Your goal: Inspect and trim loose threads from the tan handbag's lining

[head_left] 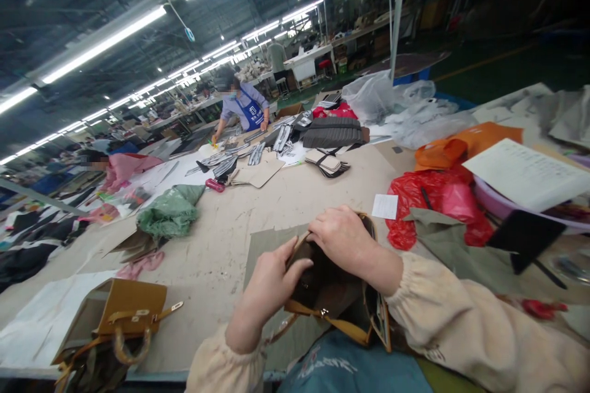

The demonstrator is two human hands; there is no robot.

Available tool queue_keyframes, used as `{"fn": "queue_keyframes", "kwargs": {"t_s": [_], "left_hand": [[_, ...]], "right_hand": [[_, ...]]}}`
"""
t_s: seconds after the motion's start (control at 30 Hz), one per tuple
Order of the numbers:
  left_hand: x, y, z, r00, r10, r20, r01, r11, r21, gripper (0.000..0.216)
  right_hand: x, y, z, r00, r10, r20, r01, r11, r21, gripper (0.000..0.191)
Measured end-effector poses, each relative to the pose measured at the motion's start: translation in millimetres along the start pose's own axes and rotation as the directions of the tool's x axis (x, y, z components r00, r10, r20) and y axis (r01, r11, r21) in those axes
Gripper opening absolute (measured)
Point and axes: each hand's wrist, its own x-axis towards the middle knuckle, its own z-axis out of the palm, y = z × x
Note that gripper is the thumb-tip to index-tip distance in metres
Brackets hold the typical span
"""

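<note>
A handbag with a dark inside and mustard-brown straps (pixel 348 326) stands open at the table's near edge, in front of my body. My left hand (pixel 271 282) pinches the bag's upper rim at its left side, thumb inside and fingers outside. Close by, my right hand (pixel 343 236) is closed over the far rim, its fingertips curled to the inner side and partly hidden. Beneath the bag lies an olive-grey sheet (pixel 265 249). A second mustard-brown handbag (pixel 133 304) with a looped handle lies at the left near edge.
A green plastic bag (pixel 170 210) lies left of centre. Red plastic bags (pixel 405 206), a white paper slip (pixel 385 206) and a purple basin (pixel 498 196) are on the right. Across the table, a person in a blue apron (pixel 251 107) stands by stacked dark pieces (pixel 332 131).
</note>
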Motion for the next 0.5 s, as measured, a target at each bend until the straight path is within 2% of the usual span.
{"fn": "queue_keyframes", "kwargs": {"t_s": [0.07,0.13,0.27,0.3,0.43,0.5], "left_hand": [[10,-3,8,1.0,-0.023,-0.017,0.025,0.997,0.076,0.028],[16,-4,12,0.999,-0.047,-0.017,0.049,0.991,0.126,0.025],[17,-6,11,0.995,-0.094,-0.032,0.097,0.989,0.107,0.025],[16,-7,10,0.995,-0.098,-0.034,0.101,0.991,0.089,0.024],[15,-9,8,0.996,-0.082,-0.024,0.082,0.996,0.033,0.022],[15,-9,8,0.997,-0.07,-0.019,0.07,0.997,0.011,0.022]], "right_hand": [[-1,1,0,1.0,0.008,0.001,-0.008,1.0,0.012,0.016],[-5,4,-2,1.0,0.003,-0.007,-0.002,0.999,0.036,0.013],[-13,17,-10,0.998,-0.064,-0.015,0.065,0.997,0.043,0.038],[-14,21,-11,0.997,-0.071,-0.01,0.071,0.997,0.025,0.037],[-13,31,-11,0.999,-0.051,-0.007,0.051,0.998,-0.039,0.012],[-12,33,-9,1.0,-0.02,-0.018,0.02,0.999,-0.036,0.011]]}}
